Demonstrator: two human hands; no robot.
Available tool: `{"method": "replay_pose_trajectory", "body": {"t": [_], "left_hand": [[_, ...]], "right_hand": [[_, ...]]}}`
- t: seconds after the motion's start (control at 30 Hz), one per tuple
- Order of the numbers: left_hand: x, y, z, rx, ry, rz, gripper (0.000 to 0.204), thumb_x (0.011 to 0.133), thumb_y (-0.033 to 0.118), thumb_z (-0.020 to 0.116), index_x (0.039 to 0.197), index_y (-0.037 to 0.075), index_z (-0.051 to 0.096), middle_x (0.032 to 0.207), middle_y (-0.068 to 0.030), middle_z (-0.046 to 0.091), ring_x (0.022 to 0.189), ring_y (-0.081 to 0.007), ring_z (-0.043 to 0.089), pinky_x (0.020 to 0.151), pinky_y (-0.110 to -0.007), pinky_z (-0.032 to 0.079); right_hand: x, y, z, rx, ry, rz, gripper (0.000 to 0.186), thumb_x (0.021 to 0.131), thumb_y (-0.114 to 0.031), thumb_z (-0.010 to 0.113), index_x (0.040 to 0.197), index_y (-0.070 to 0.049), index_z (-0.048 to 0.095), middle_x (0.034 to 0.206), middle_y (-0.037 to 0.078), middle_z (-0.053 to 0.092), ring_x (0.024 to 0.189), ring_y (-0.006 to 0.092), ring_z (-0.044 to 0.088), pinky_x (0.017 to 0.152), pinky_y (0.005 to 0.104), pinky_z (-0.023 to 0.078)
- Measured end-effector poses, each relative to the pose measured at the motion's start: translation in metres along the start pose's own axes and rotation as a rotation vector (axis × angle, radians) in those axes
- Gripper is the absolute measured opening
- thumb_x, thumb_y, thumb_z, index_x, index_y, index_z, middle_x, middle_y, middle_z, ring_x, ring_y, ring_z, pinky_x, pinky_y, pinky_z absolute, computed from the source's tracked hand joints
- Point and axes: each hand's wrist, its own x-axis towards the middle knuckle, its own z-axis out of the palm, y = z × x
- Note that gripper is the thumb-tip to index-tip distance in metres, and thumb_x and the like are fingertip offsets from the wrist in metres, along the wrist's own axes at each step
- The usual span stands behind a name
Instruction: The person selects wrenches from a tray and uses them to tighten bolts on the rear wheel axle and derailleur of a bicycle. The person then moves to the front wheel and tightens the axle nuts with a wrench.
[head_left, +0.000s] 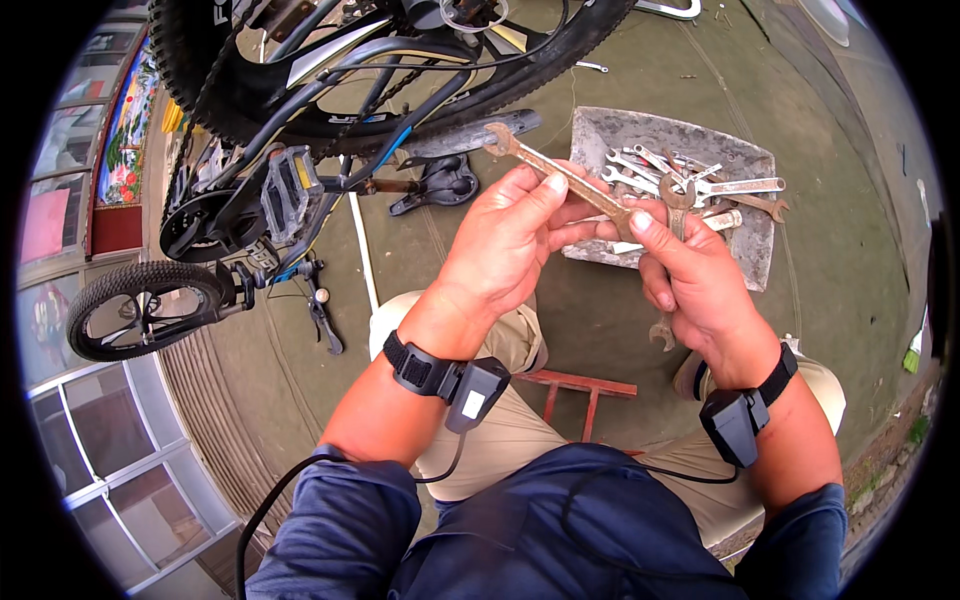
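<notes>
On my left stands a bicycle with a dark frame and black knobbly tyres (292, 195), just beyond my forearm and apart from my fingers.

My left hand (500, 245) is closed in a pinch: thumb on top, fingers underneath, around the shank of a long, rust-browned steel spanner with an open jaw (588, 193). It lies slantwise in the air between my two hands, its open jaw up and to the left, its other end by my right thumb. I judge it stiff, solid and fairly heavy for its slimness, nothing I could bend or break by gripping; the worn skin should give some bite, though any grease would make it slip. The middle of the shank looks the best hold, where the weight should balance.

My right hand (705, 285) has its thumb against that spanner's lower end, while its fingers curl around a second brownish steel spanner (678, 203), held nearly upright, its lower end poking out below them. I'd expect the same hard, dense feel.

Behind my right hand sits a scuffed grey tray (748, 255) of loose silvery and rusty spanners (750, 186).
</notes>
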Motion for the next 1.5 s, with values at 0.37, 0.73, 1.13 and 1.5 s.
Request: {"method": "replay_pose_trajectory", "body": {"t": [0.37,0.73,1.13,1.5], "left_hand": [[0.014,0.079,-0.043,1.243,0.37,0.187,0.028,0.097,0.02,0.051,0.114,0.002,0.063,0.075,-0.0037,0.062,0.064,-0.012,0.06,0.062,-0.031,0.05],[0.008,0.06,-0.062,1.191,0.419,0.287,0.029,0.102,0.021,0.053,0.119,0.002,0.068,0.078,0.0003,0.059,0.07,-0.0075,0.053,0.066,-0.025,0.046],[0.036,0.058,-0.063,1.507,0.612,0.68,0.022,0.091,0.019,0.069,0.099,-0.001,0.067,0.09,-0.0152,0.065,0.081,-0.0314,0.065,0.074,-0.041,0.051],[0.048,0.065,-0.064,1.536,0.593,0.71,0.022,0.09,0.019,0.069,0.099,-0.001,0.067,0.09,-0.0152,0.066,0.081,-0.032,0.065,0.074,-0.041,0.052]], "right_hand": [[-0.004,-0.002,0.007,-0.239,0.035,-0.019,0.044,0.095,-0.027,0.065,0.128,0.002,0.057,0.108,0.006,0.07,0.075,0.0064,0.052,0.057,0.0223,0.04],[-0.003,-0.004,0.005,-0.242,0.051,-0.024,0.043,0.095,-0.029,0.064,0.127,-0.001,0.058,0.105,0.003,0.07,0.06,0.0037,0.042,0.049,0.0216,0.034],[-0.004,-0.006,0.006,-0.212,0.05,-0.061,0.042,0.094,-0.027,0.063,0.127,-0.001,0.057,0.103,0.003,0.069,0.058,0.0034,0.04,0.048,0.021,0.031],[-0.003,-0.006,0.005,-0.208,0.049,-0.067,0.043,0.095,-0.027,0.063,0.127,0.0,0.056,0.102,0.003,0.069,0.057,0.0036,0.04,0.048,0.0209,0.031]]}}
